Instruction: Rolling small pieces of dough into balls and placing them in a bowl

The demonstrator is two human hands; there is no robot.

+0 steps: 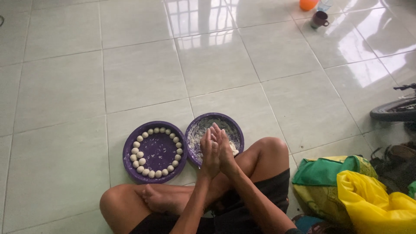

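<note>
I sit cross-legged on a pale tiled floor. My left hand (209, 152) and my right hand (225, 149) are pressed palm to palm, fingers straight, above the near rim of a purple bowl (236, 132) smeared with white dough. Whatever lies between the palms is hidden. A lump of white dough (234, 148) shows in the bowl just right of my hands. To the left stands a purple plate (157, 151) with several small white dough balls (139, 154) set in a ring along its rim.
My bare knees and a foot (152, 198) lie below the plates. Yellow and green bags (364, 190) are heaped at the right. A bicycle tyre (392, 110) juts in from the right edge. A dark mug (320, 19) and an orange ball (308, 4) stand far back.
</note>
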